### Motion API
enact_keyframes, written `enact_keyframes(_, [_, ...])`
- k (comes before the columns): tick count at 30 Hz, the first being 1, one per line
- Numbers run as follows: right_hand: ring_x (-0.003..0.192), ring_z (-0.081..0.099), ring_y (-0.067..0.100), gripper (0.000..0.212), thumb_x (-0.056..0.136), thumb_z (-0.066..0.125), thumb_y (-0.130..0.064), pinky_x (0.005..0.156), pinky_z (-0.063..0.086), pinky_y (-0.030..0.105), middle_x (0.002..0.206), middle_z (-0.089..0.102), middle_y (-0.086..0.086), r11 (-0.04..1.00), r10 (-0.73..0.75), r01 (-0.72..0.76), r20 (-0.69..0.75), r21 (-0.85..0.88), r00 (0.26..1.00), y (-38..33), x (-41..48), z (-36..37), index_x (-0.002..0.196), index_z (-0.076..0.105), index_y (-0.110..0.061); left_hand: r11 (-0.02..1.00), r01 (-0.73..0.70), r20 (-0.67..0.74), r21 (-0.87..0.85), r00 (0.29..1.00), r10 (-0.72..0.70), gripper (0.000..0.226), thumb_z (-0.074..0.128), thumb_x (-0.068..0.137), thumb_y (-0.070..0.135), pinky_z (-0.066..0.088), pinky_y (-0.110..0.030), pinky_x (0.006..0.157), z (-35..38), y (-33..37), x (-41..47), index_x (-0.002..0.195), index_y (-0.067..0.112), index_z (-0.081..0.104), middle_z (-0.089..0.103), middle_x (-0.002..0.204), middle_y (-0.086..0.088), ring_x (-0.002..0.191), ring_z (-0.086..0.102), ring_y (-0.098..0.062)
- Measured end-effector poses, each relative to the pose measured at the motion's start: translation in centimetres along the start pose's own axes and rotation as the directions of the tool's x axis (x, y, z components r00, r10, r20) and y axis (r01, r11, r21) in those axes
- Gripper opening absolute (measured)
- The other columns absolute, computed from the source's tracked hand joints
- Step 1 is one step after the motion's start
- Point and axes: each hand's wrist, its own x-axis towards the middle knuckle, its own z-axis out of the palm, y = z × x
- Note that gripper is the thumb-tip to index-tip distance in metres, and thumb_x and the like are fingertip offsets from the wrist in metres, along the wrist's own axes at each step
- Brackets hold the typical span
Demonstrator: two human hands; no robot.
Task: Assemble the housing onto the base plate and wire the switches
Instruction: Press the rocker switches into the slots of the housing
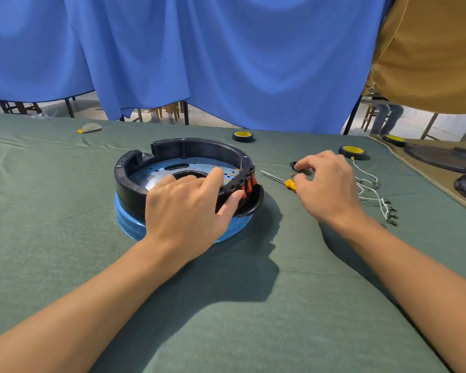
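Fingers (215,176) of left hand (189,203) curl over the near rim of the black round plastic housing (172,148), thumb by the red rocker switches (249,184). Housing sits on the blue-filmed metal base plate (131,220), mid worktop (226,305). Right hand (327,184) is curled over a small black part (295,166) further right; can't tell if it's pinching. Risks: housing looks unfastened, so a thumb push could twist it off alignment. Right wrist could knock the yellow-handled screwdriver (290,183).

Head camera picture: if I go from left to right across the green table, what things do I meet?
Grey half-disc → black housing sitting on the blue base plate → yellow-handled screwdriver → right hand → white wires → dark round lids.
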Motion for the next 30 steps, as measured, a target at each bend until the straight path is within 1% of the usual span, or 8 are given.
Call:
enact_keyframes(5, [0.113,0.049,0.033,0.030,0.088,0.053,-0.022,0.090,0.042,0.043,0.120,0.059,0.012,0.966,0.029,0.022,0.194,-0.256,0.981,1.0,4.5,1.1,0.114,0.066,-0.017,0.995,-0.008,-0.030,-0.095,1.000,0.005,0.035,0.060,0.081,0.048,0.022,-0.023,0.052,0.5,-1.0,0.2,0.065,0.017,0.059,0.052,0.043,0.005,0.040,0.049,-0.025])
enact_keyframes(10, [0.108,0.052,0.033,0.029,0.095,0.045,-0.023,0.087,0.048,0.043,0.118,0.060,0.014,0.931,0.117,-0.004,0.289,-0.365,0.950,2.1,6.6,2.7,0.114,0.063,-0.010,0.918,-0.033,-0.084,-0.395,0.997,0.000,0.042,0.051,0.088,0.046,0.036,-0.028,0.056,1.2,-4.4,0.3,0.064,0.014,0.060,0.047,0.043,0.005,0.040,0.044,-0.026])
enact_keyframes(14, [0.110,0.054,0.025,0.035,0.101,0.041,-0.031,0.091,0.040,0.036,0.121,0.063,0.010,0.993,0.056,-0.070,0.135,0.098,0.989,0.7,6.4,3.1,0.116,0.064,-0.009,0.907,-0.017,-0.056,-0.421,0.998,-0.008,0.044,0.043,0.093,0.044,0.043,-0.039,0.067,1.0,-5.0,0.7,0.068,0.013,0.061,0.053,0.053,0.005,0.050,0.051,-0.021])
enact_keyframes(17, [0.134,0.039,0.016,0.047,0.101,0.041,-0.044,0.110,0.029,0.033,0.146,0.046,-0.001,0.923,0.007,-0.109,0.269,0.370,0.963,-2.0,5.3,2.9,0.140,0.047,-0.019,0.936,-0.063,-0.089,-0.348,0.995,0.033,0.045,0.043,0.094,0.048,0.041,-0.042,0.075,0.0,-3.4,0.9,0.074,0.014,0.066,0.065,0.068,0.007,0.068,0.061,-0.022])
enact_keyframes(22, [0.148,0.007,0.010,0.046,0.106,0.031,-0.028,0.121,0.006,0.036,0.161,0.015,-0.006,0.850,-0.125,-0.126,0.428,0.511,0.895,-5.5,2.4,3.6,0.150,0.032,-0.016,0.976,-0.197,0.058,-0.096,0.977,0.203,0.044,0.042,0.097,0.052,0.039,-0.040,0.076,-0.4,0.6,0.2,0.083,0.017,0.065,0.064,0.075,0.004,0.076,0.060,-0.024])
enact_keyframes(25, [0.148,0.006,0.010,0.047,0.107,0.026,-0.028,0.121,0.005,0.033,0.162,0.014,-0.002,0.899,-0.159,-0.031,0.391,0.438,0.906,-6.4,1.1,3.4,0.150,0.030,-0.009,0.969,-0.247,0.171,0.009,0.955,0.242,0.048,0.035,0.098,0.056,0.036,-0.040,0.078,-0.3,0.6,0.3,0.097,0.018,0.064,0.065,0.077,0.003,0.076,0.059,-0.025])
enact_keyframes(27, [0.147,0.008,0.005,0.049,0.106,0.023,-0.036,0.121,0.007,0.033,0.161,0.013,-0.007,0.908,-0.173,-0.004,0.384,0.418,0.907,-6.3,0.1,2.8,0.152,0.028,-0.017,0.967,-0.256,0.219,-0.006,0.943,0.251,0.051,0.034,0.097,0.059,0.036,-0.040,0.082,-0.5,-0.2,0.4,0.111,0.021,0.063,0.069,0.083,0.007,0.083,0.061,-0.022])
enact_keyframes(30, [0.146,0.010,0.003,0.050,0.104,0.021,-0.042,0.121,0.009,0.035,0.160,0.017,-0.011,0.931,-0.258,0.114,0.400,0.348,0.879,-5.2,-1.0,1.7,0.143,0.044,-0.022,0.953,-0.297,0.250,-0.064,0.919,0.304,0.055,0.034,0.096,0.061,0.038,-0.039,0.082,-0.6,-1.6,0.4,0.123,0.021,0.058,0.071,0.086,0.008,0.084,0.064,-0.020])
